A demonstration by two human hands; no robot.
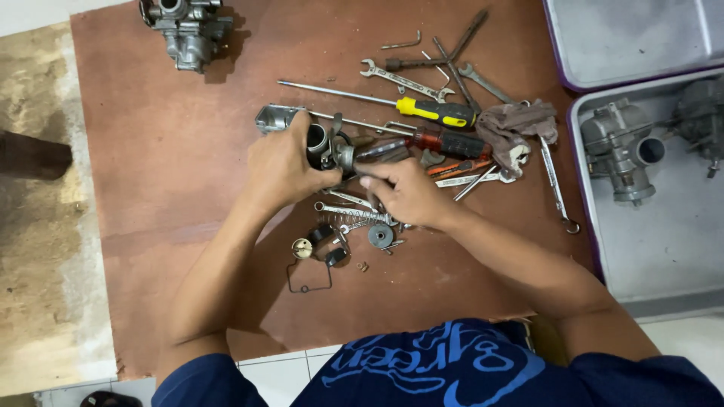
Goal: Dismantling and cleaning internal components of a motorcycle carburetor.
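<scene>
My left hand (pixel 283 167) grips a metal carburetor body (pixel 332 148) above the brown board (pixel 166 151). Against the body's right side, my right hand (pixel 407 192) pinches a small part; what it is stays hidden by the fingers. Just below the hands lie a spring (pixel 354 215), a round disc (pixel 380 236), a small brass-coloured part (pixel 302 248) and a thin black gasket loop (pixel 308 277). A metal bowl piece (pixel 273 118) lies left of the carburetor body.
Screwdrivers with a yellow handle (pixel 437 112) and a red handle (pixel 451 142), several wrenches (pixel 403 80) and a rag (pixel 520 124) lie behind the hands. Another carburetor (pixel 185 29) sits top left. A tray (pixel 664 218) at right holds more carburetors.
</scene>
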